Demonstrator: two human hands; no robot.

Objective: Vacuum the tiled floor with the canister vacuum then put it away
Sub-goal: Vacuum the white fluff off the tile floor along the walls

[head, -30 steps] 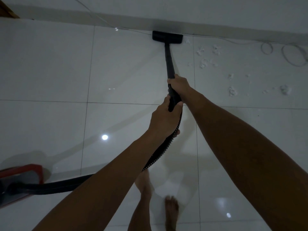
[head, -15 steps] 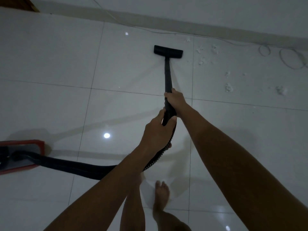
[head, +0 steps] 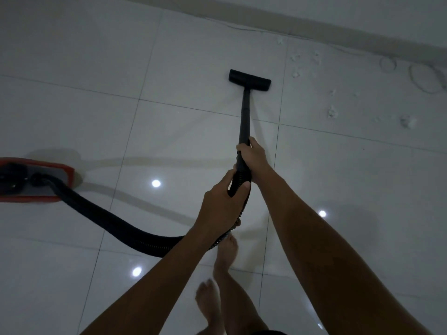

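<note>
Both hands wrap the wand (head: 244, 122): right hand (head: 254, 157) forward to steer, left hand (head: 221, 204) behind at the hose (head: 116, 226) for push; floor head (head: 249, 81) flat, fluff (head: 332, 111) to its right.

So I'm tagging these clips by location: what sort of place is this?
Probably a room in a home, dimly lit. Large glossy white floor tiles meet a plain wall's baseboard, a red canister vacuum sits on the floor, and a thin loose cable lies coiled by the wall.

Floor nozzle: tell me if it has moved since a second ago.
Yes. The floor nozzle has pulled back from the baseboard toward the person.
</note>
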